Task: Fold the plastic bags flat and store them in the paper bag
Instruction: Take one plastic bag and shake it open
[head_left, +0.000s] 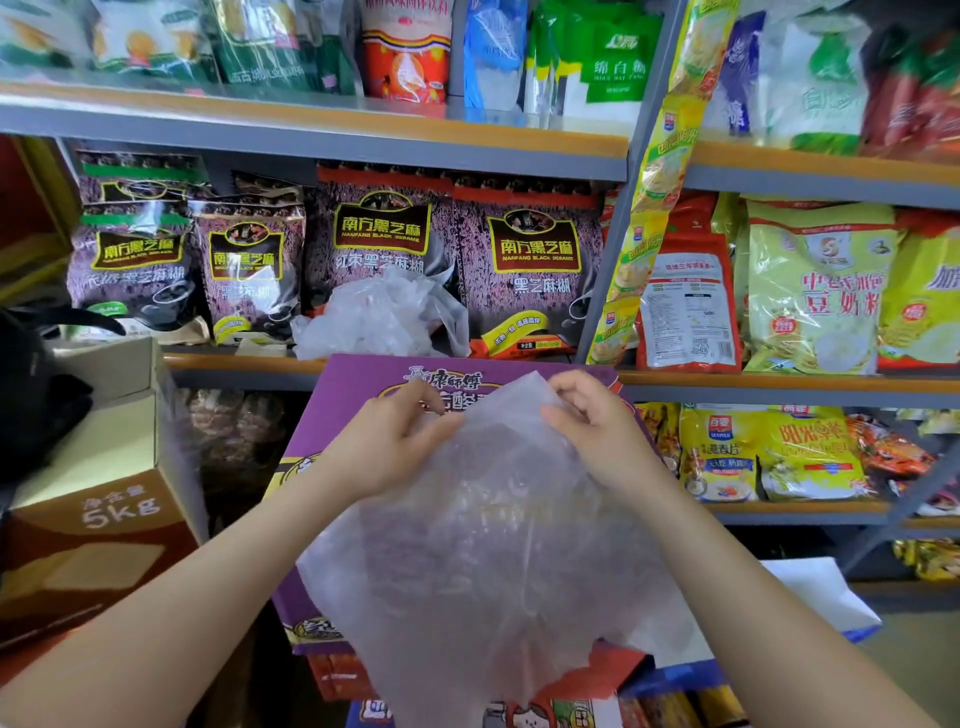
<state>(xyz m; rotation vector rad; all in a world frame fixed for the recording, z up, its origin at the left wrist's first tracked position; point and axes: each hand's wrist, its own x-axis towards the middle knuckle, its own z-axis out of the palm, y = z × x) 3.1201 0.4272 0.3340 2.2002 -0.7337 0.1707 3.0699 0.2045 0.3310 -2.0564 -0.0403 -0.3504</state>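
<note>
A thin translucent plastic bag (498, 545) hangs spread out in front of me, over a purple carton (353, 379). My left hand (384, 447) pinches its upper left edge. My right hand (592, 426) pinches its upper right edge, fingers curled over the top. A crumpled heap of more clear plastic bags (379, 317) lies on the shelf behind the carton. A white paper bag (826, 592) shows at the lower right, partly hidden by my right forearm.
Grey metal shelves (363, 140) packed with food packets fill the view ahead and to the right. A brown cardboard box marked 5kg (98, 514) stands at the left, with a black object (31, 395) beside it.
</note>
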